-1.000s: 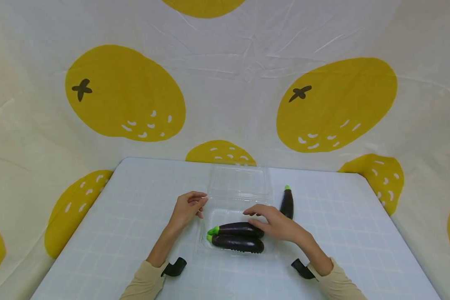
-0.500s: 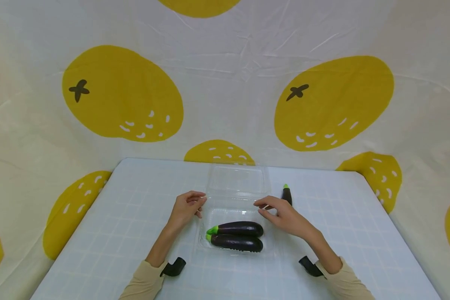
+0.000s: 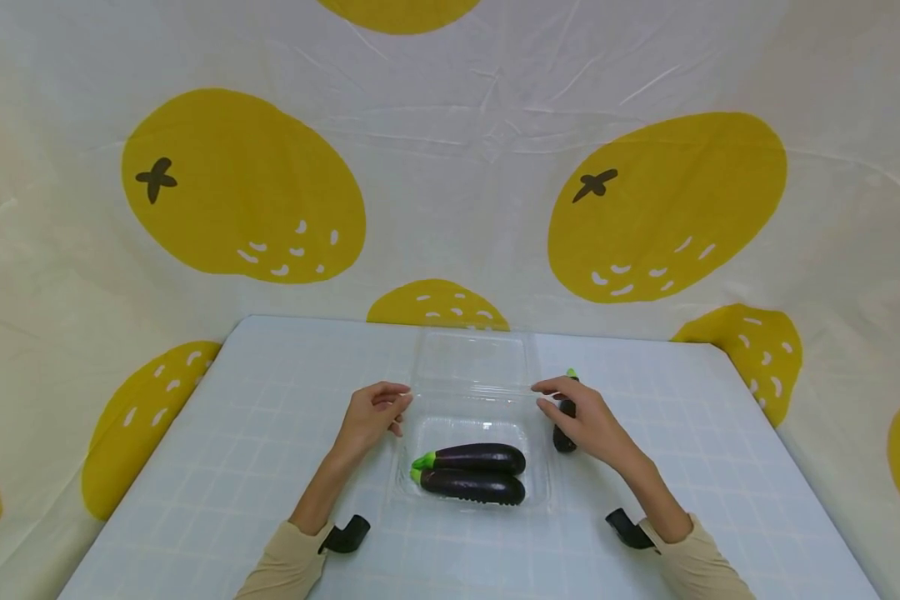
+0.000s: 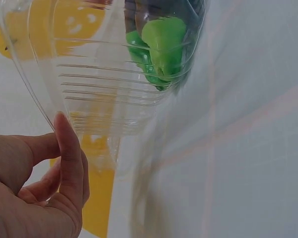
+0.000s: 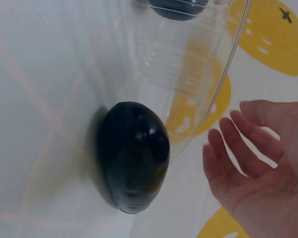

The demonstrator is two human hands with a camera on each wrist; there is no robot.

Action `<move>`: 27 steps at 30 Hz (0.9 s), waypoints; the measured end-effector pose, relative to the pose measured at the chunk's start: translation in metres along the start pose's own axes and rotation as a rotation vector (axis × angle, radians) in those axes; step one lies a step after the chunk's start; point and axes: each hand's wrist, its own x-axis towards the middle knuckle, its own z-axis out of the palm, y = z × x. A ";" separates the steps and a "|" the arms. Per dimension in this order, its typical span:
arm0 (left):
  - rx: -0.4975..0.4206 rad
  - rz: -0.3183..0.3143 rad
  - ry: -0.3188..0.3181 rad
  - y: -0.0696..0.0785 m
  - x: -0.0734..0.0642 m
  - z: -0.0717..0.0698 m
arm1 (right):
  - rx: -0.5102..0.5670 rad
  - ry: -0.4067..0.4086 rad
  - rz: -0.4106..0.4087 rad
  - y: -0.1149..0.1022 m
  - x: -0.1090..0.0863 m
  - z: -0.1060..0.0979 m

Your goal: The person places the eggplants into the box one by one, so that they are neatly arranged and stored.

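Note:
A clear plastic clamshell box lies with its lid folded back towards the wall. Two dark eggplants lie side by side in the front of its base, green stems to the left. My left hand pinches the box's left rim between thumb and finger, as the left wrist view shows at the clear wall. On the other side, my right hand hovers near the right rim, fingers loosely curved around nothing. A third eggplant rests on the table outside the box, partly hidden by that hand in the head view.
A pale gridded cloth covers the table. Behind it hangs a white curtain printed with big yellow fruit. Black wrist mounts stick out from both sleeves.
My right hand has moved right, from over the two eggplants to beside the box's right rim, overlapping the third eggplant. My left hand has stayed at the left rim.

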 end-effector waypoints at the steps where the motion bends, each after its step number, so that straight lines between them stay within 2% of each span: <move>1: -0.002 0.003 0.001 0.000 0.000 0.000 | -0.006 0.018 0.009 0.002 0.000 -0.001; 6: -0.008 0.002 0.003 -0.001 0.000 0.000 | -0.052 0.099 0.070 0.012 -0.003 -0.005; 13: -0.031 -0.001 -0.007 -0.001 -0.001 0.000 | -0.083 0.156 0.132 0.019 -0.007 -0.012; 23: -0.010 -0.007 0.010 0.000 -0.001 0.002 | -0.102 0.203 0.134 0.033 -0.012 -0.015; 27: -0.008 -0.006 0.015 0.000 -0.003 0.002 | -0.105 0.197 0.172 0.037 -0.015 -0.016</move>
